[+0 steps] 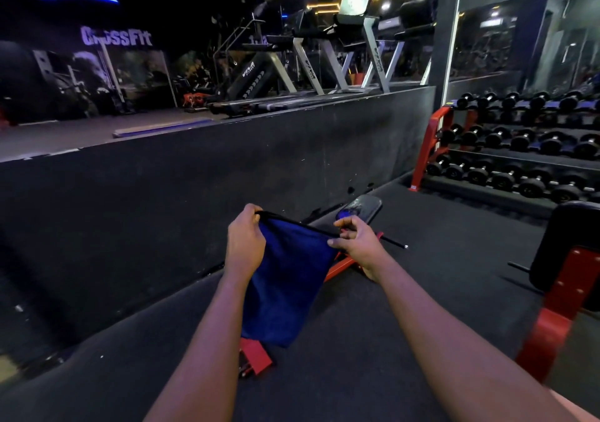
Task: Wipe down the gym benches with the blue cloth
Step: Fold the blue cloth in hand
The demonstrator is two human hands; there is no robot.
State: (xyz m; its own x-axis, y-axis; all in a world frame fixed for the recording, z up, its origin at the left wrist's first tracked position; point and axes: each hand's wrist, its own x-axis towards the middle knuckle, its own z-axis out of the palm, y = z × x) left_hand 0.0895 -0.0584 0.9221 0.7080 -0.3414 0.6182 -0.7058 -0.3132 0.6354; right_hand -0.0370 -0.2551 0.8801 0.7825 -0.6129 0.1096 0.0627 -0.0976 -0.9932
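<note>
Blue cloth [289, 279] hangs pinched between left hand [245, 243] and right hand [357, 243] (bench probably beneath).

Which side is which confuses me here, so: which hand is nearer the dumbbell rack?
Right. The right hand pinches the cloth on the side toward the rack; the left hand grips its other corner, farther from the rack.

Large pale block letters reading "CrossFit" stood on the dark photo-mural wall [116, 36] at the far left. A white logo that seemed to read "VIVA", with smaller lettering under it too blurred to make out, ran along the black slanted side panel of an exercise machine [251, 79]. The same mark ran up the grey slanted treadmill uprights [310, 72].
</note>
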